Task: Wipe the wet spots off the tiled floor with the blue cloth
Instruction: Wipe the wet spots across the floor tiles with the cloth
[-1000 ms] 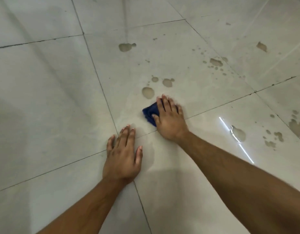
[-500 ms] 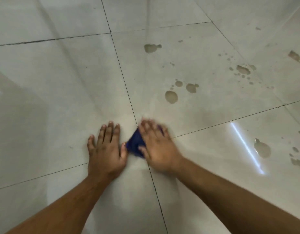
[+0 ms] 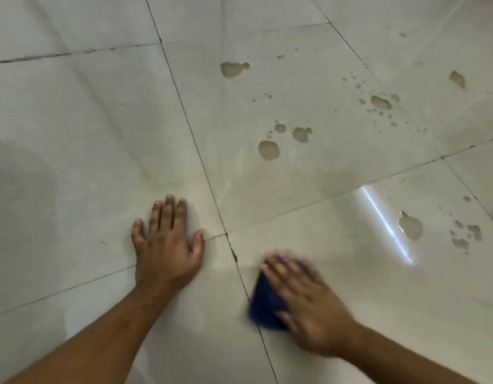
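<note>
we see the left hand [image 3: 167,245] lying flat on the tiled floor [image 3: 73,134], palm down and holding nothing, fingers stretched out and a little apart, thumb tip close to the point where four grout lines [image 3: 226,233] meet. the right hand [image 3: 306,306] is blurred; it presses down flat on the blue cloth [image 3: 263,306], fingers extended over the top of it, and the cloth sticks out from under the palm on the thumb side, just touching the grout line that runs toward us. we cannot tell whether the fingers curl around the cloth's far edge. the two hands are apart, on different tiles.

wet spots [image 3: 268,150] remain on the tile beyond the hands: one round patch with two smaller ones near it, a longer patch [image 3: 232,69] farther off, and a scatter of small drops [image 3: 381,102] to the right. another puddle [image 3: 411,227] sits on the right-hand tile beside a bright streak of reflected light [image 3: 386,223], with smaller blots past it.
</note>
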